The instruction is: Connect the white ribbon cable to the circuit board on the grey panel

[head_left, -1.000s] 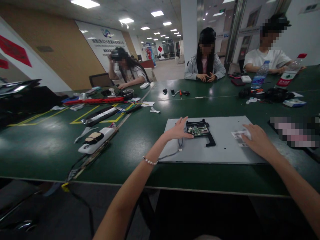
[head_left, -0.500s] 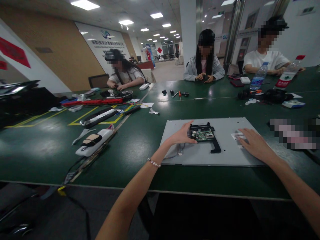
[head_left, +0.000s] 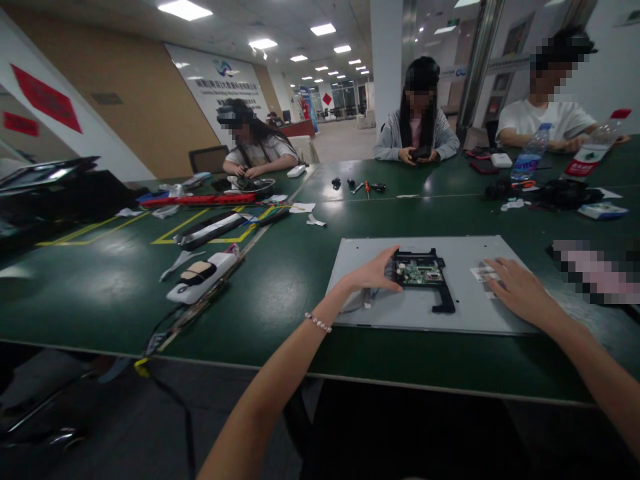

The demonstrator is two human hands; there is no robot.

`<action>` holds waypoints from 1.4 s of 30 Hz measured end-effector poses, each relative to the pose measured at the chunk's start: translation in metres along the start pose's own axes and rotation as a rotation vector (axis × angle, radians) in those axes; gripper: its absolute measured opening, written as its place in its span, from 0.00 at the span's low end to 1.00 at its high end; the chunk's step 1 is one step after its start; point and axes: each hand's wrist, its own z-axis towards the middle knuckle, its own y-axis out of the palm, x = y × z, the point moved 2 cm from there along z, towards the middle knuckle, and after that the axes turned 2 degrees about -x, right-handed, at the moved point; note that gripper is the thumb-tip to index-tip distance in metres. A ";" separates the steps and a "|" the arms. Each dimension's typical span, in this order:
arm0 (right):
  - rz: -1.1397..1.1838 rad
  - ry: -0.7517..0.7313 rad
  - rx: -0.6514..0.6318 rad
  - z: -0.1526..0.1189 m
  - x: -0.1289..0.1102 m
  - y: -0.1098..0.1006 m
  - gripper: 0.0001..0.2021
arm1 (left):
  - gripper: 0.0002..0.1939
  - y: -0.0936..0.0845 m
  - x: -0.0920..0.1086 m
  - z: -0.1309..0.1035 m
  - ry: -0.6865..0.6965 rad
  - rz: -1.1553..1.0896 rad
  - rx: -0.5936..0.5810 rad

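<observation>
A flat grey panel (head_left: 380,317), like the back of a screen, lies on the green table in front of me. On its middle sits a black plastic bracket (head_left: 444,300) around a green circuit board (head_left: 417,272). My left hand (head_left: 376,272) grips the bracket's left edge, forefinger at the top corner and thumb at the lower one; its other fingers are partly hidden. Flat on the panel's right part rests my right hand (head_left: 517,287), fingers stretched out, touching a white label (head_left: 481,274). Thin cables (head_left: 356,303) show under my left wrist.
Several small tools, among them an orange screwdriver (head_left: 367,189), lie beyond the panel. To the left are a white device with a strap (head_left: 203,279) and a long black case (head_left: 213,230). Bottles (head_left: 533,153) stand at the far right. Several people sit across the table (head_left: 280,287).
The view has turned slightly left, so everything sits a little further right. Both hands keep about the same places on the bracket and panel.
</observation>
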 end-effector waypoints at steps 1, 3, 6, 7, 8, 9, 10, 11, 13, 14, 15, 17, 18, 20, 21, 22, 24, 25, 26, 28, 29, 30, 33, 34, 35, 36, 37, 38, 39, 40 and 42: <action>-0.004 0.001 -0.007 0.001 -0.001 -0.001 0.28 | 0.60 0.001 -0.001 0.000 0.001 -0.003 0.005; 0.003 -0.001 -0.035 0.004 -0.008 -0.007 0.29 | 0.59 0.002 -0.001 0.000 0.002 -0.002 0.013; 0.141 -0.050 -0.080 0.013 -0.034 -0.021 0.31 | 0.58 0.003 0.000 0.000 0.010 0.007 0.018; 0.196 -0.103 -0.113 0.016 -0.046 -0.025 0.32 | 0.58 0.004 0.001 0.000 0.013 0.008 0.021; 0.241 -0.157 -0.132 0.021 -0.060 -0.029 0.33 | 0.58 0.005 0.001 0.000 0.013 0.010 0.023; 0.276 -0.216 -0.161 0.025 -0.073 -0.032 0.34 | 0.57 0.005 0.002 0.000 0.010 0.011 0.028; 0.303 -0.272 -0.191 0.030 -0.085 -0.033 0.36 | 0.57 0.006 0.002 0.000 0.005 0.011 0.033; 0.331 -0.314 -0.212 0.035 -0.096 -0.032 0.38 | 0.57 0.007 0.003 0.001 0.000 0.011 0.036; 0.374 -0.372 -0.251 0.044 -0.109 -0.026 0.41 | 0.58 0.008 0.004 0.001 -0.011 0.013 0.042; 0.388 -0.388 -0.264 0.048 -0.113 -0.022 0.42 | 0.58 0.009 0.005 0.001 -0.014 0.014 0.046; 0.397 -0.394 -0.272 0.050 -0.114 -0.018 0.43 | 0.57 0.010 0.005 0.001 -0.014 0.015 0.050; 0.414 -0.392 -0.276 0.052 -0.113 -0.013 0.44 | 0.56 0.011 0.006 0.001 -0.010 0.014 0.056; 0.426 -0.384 -0.271 0.052 -0.111 -0.013 0.44 | 0.56 0.011 0.007 0.001 -0.007 0.014 0.057; 0.456 -0.363 -0.252 0.049 -0.106 -0.016 0.41 | 0.55 0.012 0.008 0.001 -0.002 0.019 0.055; 0.474 -0.351 -0.237 0.047 -0.105 -0.018 0.39 | 0.55 0.012 0.008 0.002 0.000 0.023 0.057; 0.493 -0.339 -0.219 0.045 -0.103 -0.021 0.37 | 0.54 0.012 0.009 0.002 0.002 0.026 0.060; 0.534 -0.317 -0.175 0.043 -0.102 -0.025 0.30 | 0.52 0.013 0.009 0.002 0.004 0.030 0.065; 0.557 -0.307 -0.159 0.043 -0.102 -0.025 0.26 | 0.51 0.013 0.008 0.002 0.004 0.029 0.064; 0.581 -0.295 -0.147 0.044 -0.103 -0.024 0.21 | 0.50 0.013 0.008 0.002 0.003 0.029 0.061; 0.616 -0.265 -0.127 0.047 -0.105 -0.019 0.16 | 0.49 0.014 0.008 0.003 -0.001 0.032 0.056; 0.624 -0.249 -0.115 0.049 -0.106 -0.016 0.15 | 0.48 0.014 0.008 0.003 -0.002 0.037 0.058; 0.627 -0.234 -0.099 0.051 -0.107 -0.013 0.14 | 0.48 0.014 0.007 0.003 -0.004 0.042 0.062; 0.623 -0.202 -0.042 0.056 -0.111 -0.005 0.10 | 0.49 0.015 0.008 0.004 -0.007 0.060 0.065; 0.623 -0.195 -0.033 0.058 -0.111 -0.004 0.09 | 0.49 0.015 0.008 0.004 -0.007 0.065 0.065; 0.623 -0.188 -0.030 0.059 -0.112 -0.003 0.08 | 0.49 0.015 0.009 0.004 -0.007 0.067 0.068; 0.622 -0.182 -0.031 0.059 -0.112 -0.003 0.08 | 0.49 0.015 0.010 0.004 -0.006 0.068 0.070; 0.620 -0.177 -0.036 0.060 -0.112 -0.003 0.07 | 0.48 0.015 0.011 0.004 -0.006 0.068 0.072; 0.618 -0.174 -0.042 0.060 -0.112 -0.003 0.06 | 0.48 0.015 0.012 0.003 -0.005 0.068 0.073; 0.616 -0.172 -0.049 0.061 -0.111 -0.004 0.06 | 0.47 0.015 0.012 0.003 -0.005 0.070 0.074; 0.616 -0.172 -0.057 0.061 -0.111 -0.005 0.06 | 0.47 0.016 0.013 0.003 -0.006 0.074 0.072; 0.616 -0.176 -0.068 0.062 -0.111 -0.006 0.05 | 0.47 0.016 0.013 0.003 -0.008 0.086 0.070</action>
